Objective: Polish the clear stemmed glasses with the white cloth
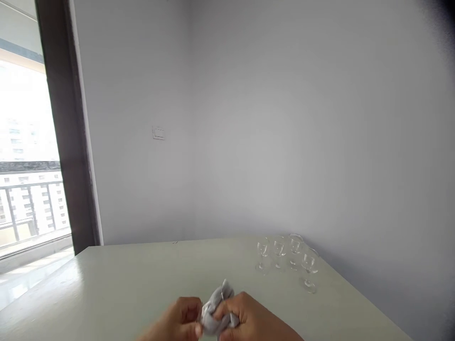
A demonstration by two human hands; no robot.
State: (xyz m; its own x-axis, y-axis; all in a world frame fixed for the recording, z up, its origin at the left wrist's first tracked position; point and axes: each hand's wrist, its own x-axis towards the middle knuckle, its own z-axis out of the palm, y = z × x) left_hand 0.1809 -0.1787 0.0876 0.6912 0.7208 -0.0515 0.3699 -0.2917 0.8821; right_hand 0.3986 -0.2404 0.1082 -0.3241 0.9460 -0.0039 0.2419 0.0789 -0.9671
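Note:
A crumpled grey cloth (216, 315) is bunched up between my hands, low in the view, just above the table. My right hand (245, 315) is closed around it, the thumb pressing into its folds. On the cloth's left side my left hand (186, 319) has curled fingers, closed at a thin clear edge that looks like part of a small glass. Cloth and fingers hide most of that piece. Farther off to the right, several small clear stemmed glasses (279, 247) stand upright on the table.
The pale green table (142, 274) reaches back to grey walls (266, 118) that meet in a corner. One glass (308, 264) stands nearer the table's right edge. Round clear rims show behind the glasses. A light switch (159, 133) and a dark door frame (60, 118) are at left.

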